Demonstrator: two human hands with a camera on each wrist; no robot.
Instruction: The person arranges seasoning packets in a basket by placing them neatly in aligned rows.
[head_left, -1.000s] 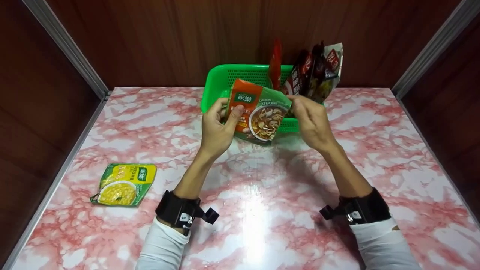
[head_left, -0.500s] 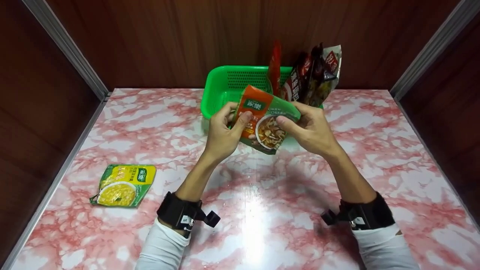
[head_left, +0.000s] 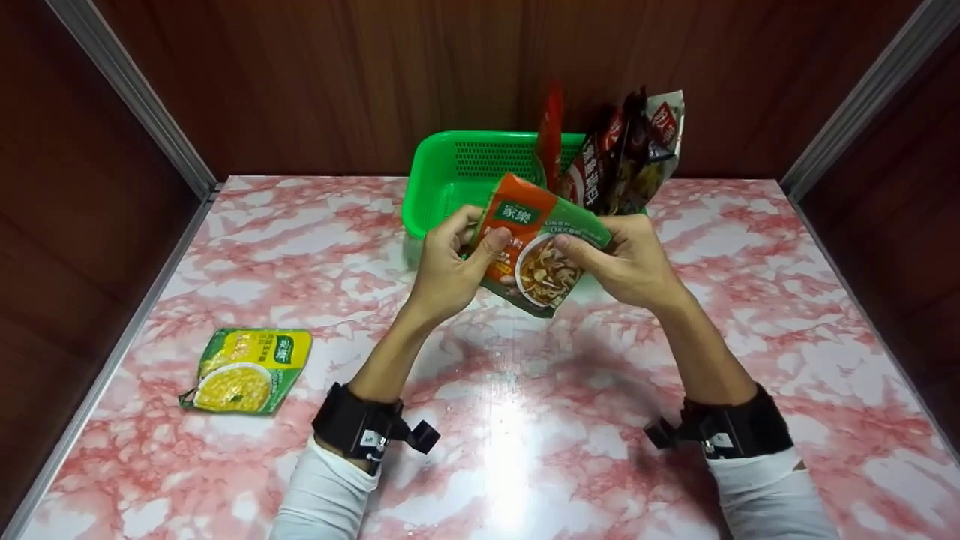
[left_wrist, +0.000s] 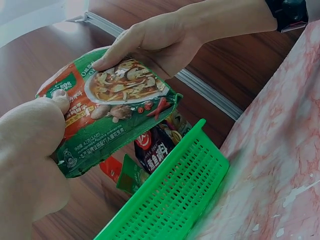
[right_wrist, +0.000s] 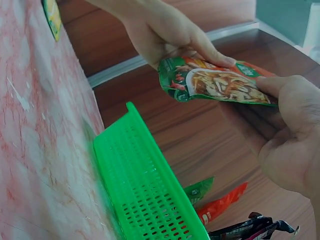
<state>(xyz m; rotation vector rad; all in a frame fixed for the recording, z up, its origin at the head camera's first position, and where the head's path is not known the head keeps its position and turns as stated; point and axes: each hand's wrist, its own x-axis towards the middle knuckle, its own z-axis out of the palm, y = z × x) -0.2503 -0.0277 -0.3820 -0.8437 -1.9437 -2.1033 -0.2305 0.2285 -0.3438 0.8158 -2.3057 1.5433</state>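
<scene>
Both hands hold an orange and green soup packet (head_left: 544,266) in front of the basket, tilted, its printed bowl of soup facing up. My left hand (head_left: 448,270) pinches its left side, thumb on the front and fingers behind. On the right side, my right hand (head_left: 637,259) grips it the same way, thumb across the bowl picture. In the left wrist view the packet (left_wrist: 120,102) is held above the rim of the green basket (left_wrist: 175,195). From the right wrist, the packet (right_wrist: 220,85) shows nearly edge-on between both hands.
The green plastic basket (head_left: 431,176) stands at the table's back edge. A red packet (head_left: 551,135) and several dark packets (head_left: 600,169) stand in its right part. A yellow and green corn soup packet (head_left: 247,371) lies on the marbled table at the left. Wooden panels enclose the sides and back.
My right hand has gone from the packet's upper right corner to a fuller grip with the thumb on the front. The packet and both hands have shifted slightly right and toward me.
</scene>
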